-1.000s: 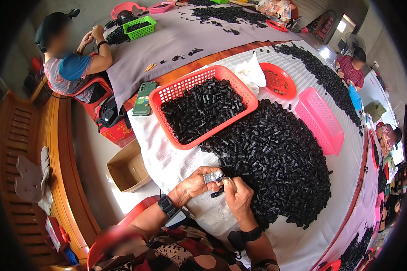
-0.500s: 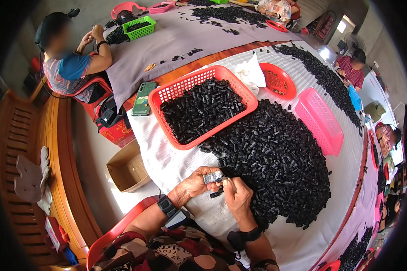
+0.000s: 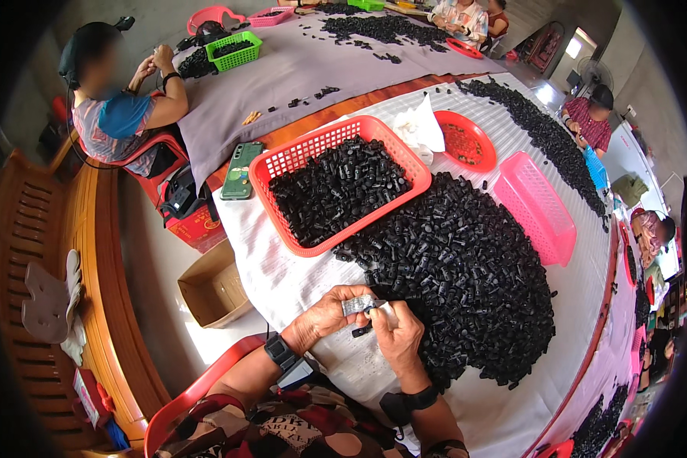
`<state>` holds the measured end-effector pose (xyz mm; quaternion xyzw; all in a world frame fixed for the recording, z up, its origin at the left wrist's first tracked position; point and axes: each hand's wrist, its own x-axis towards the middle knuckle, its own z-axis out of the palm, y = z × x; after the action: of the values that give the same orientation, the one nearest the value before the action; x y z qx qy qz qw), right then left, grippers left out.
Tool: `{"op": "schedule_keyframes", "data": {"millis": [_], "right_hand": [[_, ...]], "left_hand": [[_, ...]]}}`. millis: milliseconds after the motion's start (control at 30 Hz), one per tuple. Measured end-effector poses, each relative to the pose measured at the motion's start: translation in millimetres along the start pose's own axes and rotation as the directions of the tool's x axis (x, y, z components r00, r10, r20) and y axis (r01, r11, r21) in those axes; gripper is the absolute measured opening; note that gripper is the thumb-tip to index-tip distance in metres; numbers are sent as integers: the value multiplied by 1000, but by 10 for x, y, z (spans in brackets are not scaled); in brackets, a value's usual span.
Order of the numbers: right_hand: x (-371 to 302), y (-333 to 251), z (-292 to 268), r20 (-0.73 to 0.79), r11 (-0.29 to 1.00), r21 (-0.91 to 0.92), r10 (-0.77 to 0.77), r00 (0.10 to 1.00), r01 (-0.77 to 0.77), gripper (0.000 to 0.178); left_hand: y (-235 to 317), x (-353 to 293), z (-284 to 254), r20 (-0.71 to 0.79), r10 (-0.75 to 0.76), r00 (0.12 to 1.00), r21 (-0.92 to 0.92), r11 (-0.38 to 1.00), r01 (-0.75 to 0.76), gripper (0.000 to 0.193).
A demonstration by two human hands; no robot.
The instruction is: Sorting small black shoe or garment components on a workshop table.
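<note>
My left hand [image 3: 330, 311] is closed in a pinch near the table's front edge. A silvery grey strip [image 3: 356, 305] shows at its fingertips; whether it is held or wrapped round a finger is unclear. Just beside the strip, a small black plastic part [image 3: 371, 309] sits between the fingertips of both hands. My right hand [image 3: 399, 336] pinches from the other side, with something whitish at its fingertips too small to name. Another black piece [image 3: 361, 330] lies on the cloth beneath the hands. A large pile of black plastic parts [image 3: 458, 275] spreads right beside them.
Beyond the hands stands a red basket [image 3: 313, 248] of black parts. Around it are a green phone [image 3: 241, 169], white tissue [image 3: 420, 128], a red plate [image 3: 467, 141] and a pink basket [image 3: 538, 206]. A cardboard box [image 3: 214, 286] is on the floor. Several people sit at nearby tables.
Both hands stay together in nearly the same place, with slight finger movement at the small part. The whole view has shifted a little.
</note>
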<state>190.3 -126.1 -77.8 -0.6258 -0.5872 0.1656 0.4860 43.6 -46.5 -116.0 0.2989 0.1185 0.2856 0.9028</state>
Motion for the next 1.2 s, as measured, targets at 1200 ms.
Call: {"op": "schedule_keyframes", "data": {"millis": [1200], "right_hand": [[-17, 76, -4, -51, 993, 65, -94, 994, 97, 21]], "left_hand": [[1285, 51, 440, -40, 725, 687, 999, 19, 39, 22]]}}
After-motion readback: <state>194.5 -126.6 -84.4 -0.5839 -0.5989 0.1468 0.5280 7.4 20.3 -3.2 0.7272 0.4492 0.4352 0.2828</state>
